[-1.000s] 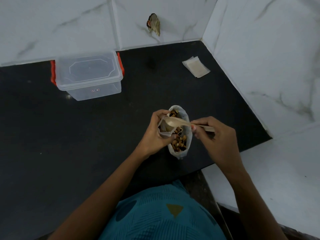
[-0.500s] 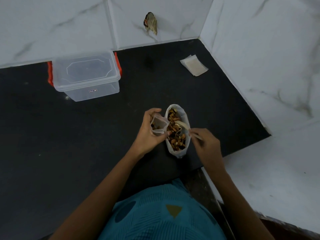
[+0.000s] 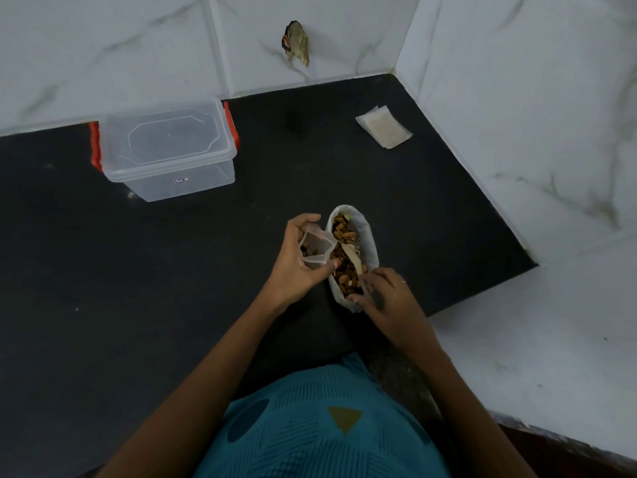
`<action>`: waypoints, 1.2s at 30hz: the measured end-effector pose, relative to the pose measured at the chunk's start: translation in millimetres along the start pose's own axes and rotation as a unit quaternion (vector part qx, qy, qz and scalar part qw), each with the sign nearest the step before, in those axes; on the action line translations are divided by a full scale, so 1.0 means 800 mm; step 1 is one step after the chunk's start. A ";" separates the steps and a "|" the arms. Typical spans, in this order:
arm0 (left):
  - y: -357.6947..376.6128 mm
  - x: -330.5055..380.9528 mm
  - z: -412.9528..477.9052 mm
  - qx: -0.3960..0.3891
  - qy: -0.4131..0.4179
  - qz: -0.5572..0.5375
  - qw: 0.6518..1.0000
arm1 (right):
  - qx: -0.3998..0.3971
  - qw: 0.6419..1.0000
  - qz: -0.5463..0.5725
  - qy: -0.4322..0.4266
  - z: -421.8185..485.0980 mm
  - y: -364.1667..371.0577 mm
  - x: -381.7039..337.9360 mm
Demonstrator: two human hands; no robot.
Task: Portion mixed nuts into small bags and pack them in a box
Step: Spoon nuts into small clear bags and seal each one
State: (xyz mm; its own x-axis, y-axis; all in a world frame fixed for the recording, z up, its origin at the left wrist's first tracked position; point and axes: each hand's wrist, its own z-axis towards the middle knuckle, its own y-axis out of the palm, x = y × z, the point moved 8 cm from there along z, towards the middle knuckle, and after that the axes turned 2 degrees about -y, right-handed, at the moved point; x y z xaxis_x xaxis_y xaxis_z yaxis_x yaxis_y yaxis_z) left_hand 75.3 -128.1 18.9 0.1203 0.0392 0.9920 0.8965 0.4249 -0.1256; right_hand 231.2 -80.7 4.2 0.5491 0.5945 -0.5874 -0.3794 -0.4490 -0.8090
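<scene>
hands (image 3: 300, 260), black counter (image 3: 172, 305), marble walls (image 3: 517, 81)

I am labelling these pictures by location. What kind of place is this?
Probably a home kitchen corner: a dark stone counter against marble-look wall tiles, with a clear plastic storage box on it.

Black surface (image 3: 172, 288) is showing matte and dark, white tiles (image 3: 517, 98) are carrying grey marble veins. The clear box (image 3: 165, 150) is flashing orange-red clips. The white bag (image 3: 368, 236) is showing brown and tan nuts (image 3: 344, 232). The teal shirt (image 3: 327, 436) is wearing hatched lines, a dark circle, an olive triangle.
</scene>
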 end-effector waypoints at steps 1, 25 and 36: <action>0.001 0.001 0.000 -0.002 0.001 -0.002 1.000 | 0.024 0.999 0.024 0.006 0.001 -0.009 -0.006; -0.045 0.091 0.020 0.035 -0.003 -0.144 0.989 | 0.031 0.970 0.235 -0.049 0.078 -0.113 -0.110; -0.044 0.096 0.012 0.111 0.013 -0.085 0.990 | 0.038 0.966 0.256 -0.017 0.087 -0.116 -0.107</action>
State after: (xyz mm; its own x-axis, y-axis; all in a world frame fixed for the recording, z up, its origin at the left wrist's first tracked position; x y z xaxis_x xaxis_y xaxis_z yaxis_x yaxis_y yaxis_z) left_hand 49.0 -131.6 99.6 -0.0109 -0.0731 0.9973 0.7888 0.6123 0.0535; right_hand 167.6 -43.2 128.0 0.2510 0.3295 -0.9102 -0.6492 -0.6401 -0.4108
